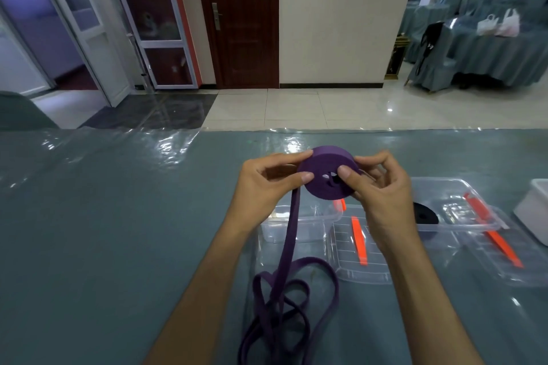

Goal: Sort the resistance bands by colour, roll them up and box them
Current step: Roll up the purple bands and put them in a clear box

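Both hands hold a purple resistance band wound into a thick roll (323, 187) above the table. My left hand (267, 184) pinches the roll's left edge between thumb and fingers. My right hand (382, 184) grips the right side, its thumb pressed on the roll's face. The band's loose tail (284, 290) hangs down from the roll and lies in tangled loops near the table's front edge. A rolled black band (425, 213) sits in a clear plastic box (462, 210) on the right.
Another clear box (296, 228) and clear lids (364, 270) with orange clips (358, 241) lie under my hands. A white container (533, 210) stands at the far right. The table (103, 216) has a grey cloth under shiny plastic film.
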Tool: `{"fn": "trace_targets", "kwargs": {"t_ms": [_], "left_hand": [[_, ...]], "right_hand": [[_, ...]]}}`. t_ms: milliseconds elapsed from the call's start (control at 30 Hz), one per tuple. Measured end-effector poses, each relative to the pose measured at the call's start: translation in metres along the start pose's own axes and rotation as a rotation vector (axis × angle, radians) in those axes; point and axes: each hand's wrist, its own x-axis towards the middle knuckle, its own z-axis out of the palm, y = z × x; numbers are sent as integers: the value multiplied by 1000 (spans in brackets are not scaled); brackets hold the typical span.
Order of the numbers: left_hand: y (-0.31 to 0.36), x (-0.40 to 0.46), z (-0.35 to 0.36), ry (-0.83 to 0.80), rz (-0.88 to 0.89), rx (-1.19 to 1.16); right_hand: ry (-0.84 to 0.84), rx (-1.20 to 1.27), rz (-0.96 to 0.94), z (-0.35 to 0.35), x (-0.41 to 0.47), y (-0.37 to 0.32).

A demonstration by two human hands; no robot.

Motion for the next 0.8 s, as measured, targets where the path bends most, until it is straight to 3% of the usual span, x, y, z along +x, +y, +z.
{"fn": "trace_targets", "kwargs": {"t_ms": [133, 300, 467, 633, 800], "left_hand": [[-1, -3, 1, 108, 32, -33], [-5, -8, -8, 17, -76, -47], [-7, -9, -4, 84, -33, -25], [-13, -18, -12, 21, -142, -112], [-17, -19, -12, 192, -72, -28]], "right_hand": [[-65, -47, 23, -3, 0, 1], [-28, -45, -23, -2, 0, 3], [-62, -95, -7, 0, -3, 10], [-35, -19, -30, 5, -4, 15], [-179, -68, 96, 5, -7, 23]]}}
